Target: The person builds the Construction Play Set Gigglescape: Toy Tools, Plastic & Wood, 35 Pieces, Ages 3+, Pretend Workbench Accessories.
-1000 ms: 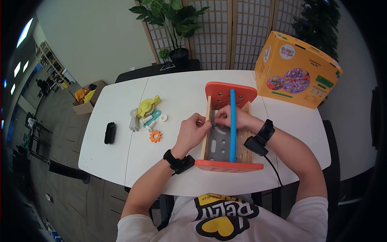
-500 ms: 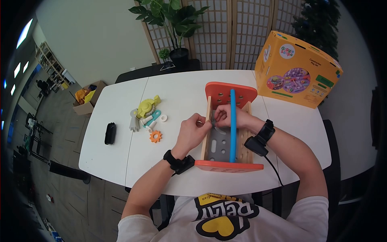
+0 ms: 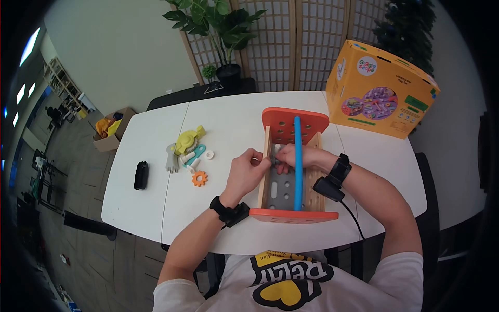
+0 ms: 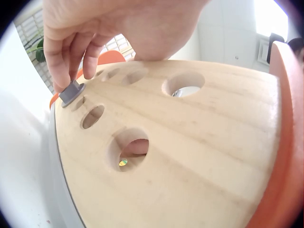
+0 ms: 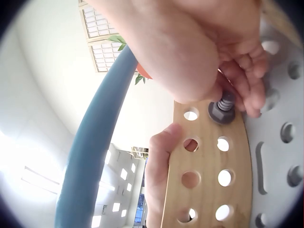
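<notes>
In the left wrist view, my left hand [image 4: 123,28] pinches the head of a grey bolt [image 4: 72,93] on the outer face of the holed wooden side panel [image 4: 199,128]. The right wrist view shows the bolt's threaded end [image 5: 227,100] and a grey hex nut [image 5: 221,114] against the panel's inner face. Beside them are the loosely bent fingers of my right hand [image 5: 190,52], with the thumb close to the thread; contact with the nut is unclear. Both hands [image 3: 246,174] [image 3: 311,156] are at the toy bench, which has red ends [image 3: 296,120].
A blue bar [image 3: 298,166] spans the bench above its grey holed board [image 3: 280,195]. To the left lie an orange gear [image 3: 199,179], a yellow-green toy piece [image 3: 187,141], other small parts and a black case [image 3: 141,176]. An orange box [image 3: 382,91] stands back right.
My right hand's fingers have loosened and spread toward me beside the panel. My left hand keeps its place at the panel's edge. The head view has shifted slightly.
</notes>
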The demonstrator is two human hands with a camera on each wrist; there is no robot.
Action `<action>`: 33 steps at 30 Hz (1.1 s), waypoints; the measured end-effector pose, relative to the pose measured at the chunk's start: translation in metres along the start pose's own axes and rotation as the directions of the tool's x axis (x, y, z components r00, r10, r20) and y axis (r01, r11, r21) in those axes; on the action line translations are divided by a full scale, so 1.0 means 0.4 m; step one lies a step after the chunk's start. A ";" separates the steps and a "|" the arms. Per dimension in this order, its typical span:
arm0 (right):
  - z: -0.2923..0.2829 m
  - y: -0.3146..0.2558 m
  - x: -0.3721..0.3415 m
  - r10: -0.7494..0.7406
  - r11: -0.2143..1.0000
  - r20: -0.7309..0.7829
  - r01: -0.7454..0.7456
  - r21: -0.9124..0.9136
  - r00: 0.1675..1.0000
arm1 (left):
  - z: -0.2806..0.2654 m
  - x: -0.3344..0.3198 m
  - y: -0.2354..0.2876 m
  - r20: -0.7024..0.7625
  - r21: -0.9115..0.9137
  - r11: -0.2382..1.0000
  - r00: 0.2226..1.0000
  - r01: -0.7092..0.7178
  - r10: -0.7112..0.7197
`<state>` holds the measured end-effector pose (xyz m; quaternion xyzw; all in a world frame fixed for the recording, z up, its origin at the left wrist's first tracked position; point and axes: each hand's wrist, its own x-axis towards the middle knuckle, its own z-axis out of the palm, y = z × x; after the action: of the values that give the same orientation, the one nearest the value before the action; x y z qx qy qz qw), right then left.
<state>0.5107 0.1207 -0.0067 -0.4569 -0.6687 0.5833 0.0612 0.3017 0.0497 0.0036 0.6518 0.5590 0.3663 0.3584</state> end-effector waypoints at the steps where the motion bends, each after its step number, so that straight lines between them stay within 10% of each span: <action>1: 0.004 -0.014 -0.004 0.010 1.000 -0.010 -0.010 0.007 1.000 | 0.001 0.001 -0.001 -0.002 -0.003 1.000 1.000 -0.001 0.001; 4: 0.013 -0.051 -0.028 0.040 0.999 -0.194 -0.046 -0.025 0.980 | -0.001 -0.001 -0.001 0.004 0.002 1.000 1.000 0.001 -0.001; 7: 0.014 -0.017 -0.021 -0.242 0.965 -0.247 0.206 -0.165 0.938 | -0.002 -0.001 0.002 0.001 0.008 1.000 1.000 0.008 -0.008; 22: 0.017 -0.045 -0.026 0.089 0.992 -0.102 -0.079 0.097 0.991 | -0.003 -0.003 0.006 -0.003 -0.004 1.000 1.000 0.010 -0.010; 33: 0.005 -0.018 -0.024 -0.299 0.938 -0.209 0.246 -0.245 0.931 | -0.006 -0.004 0.009 -0.004 0.015 1.000 1.000 0.027 -0.027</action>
<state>0.5110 0.1135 0.0030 -0.4311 -0.7723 0.4330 0.1738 0.3012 0.0479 0.0076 0.6462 0.5711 0.3585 0.3574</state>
